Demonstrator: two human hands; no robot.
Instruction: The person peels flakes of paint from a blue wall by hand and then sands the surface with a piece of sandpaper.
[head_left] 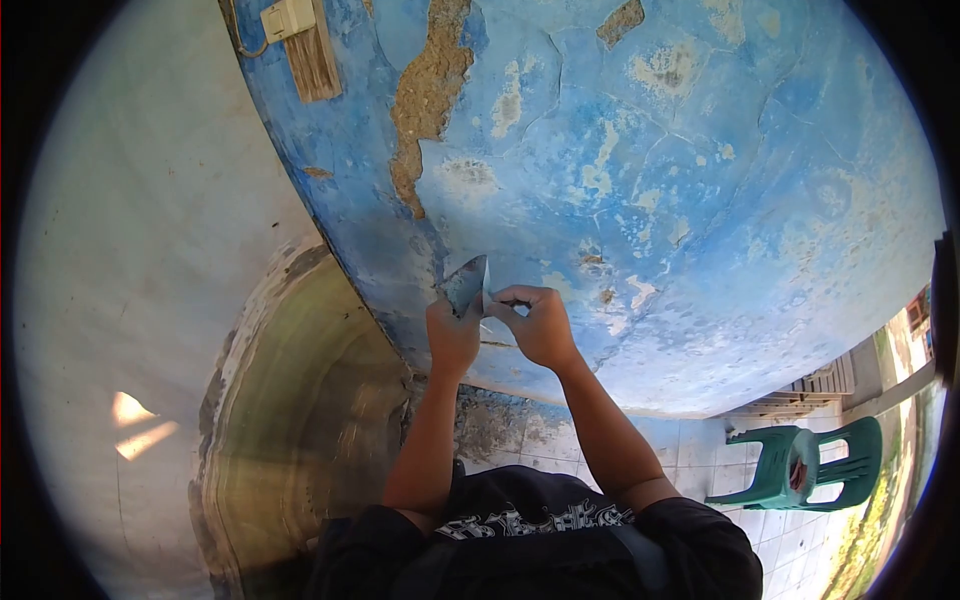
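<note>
A small grey sheet, bent to a pointed shape with a pale right edge, is held up between my two hands; it looks like sandpaper. My left hand is closed on its lower left part. From the right, my right hand pinches the pale edge between thumb and curled fingers. Directly behind both hands rises a blue wall with peeling paint. Above the sheet, a long patch of bare brown plaster runs up the wall.
A pale wall and a curved, yellowish recess lie to the left. A switch box sits on a wooden block at the upper left. On the tiled floor at right stands a green plastic chair with something on its seat.
</note>
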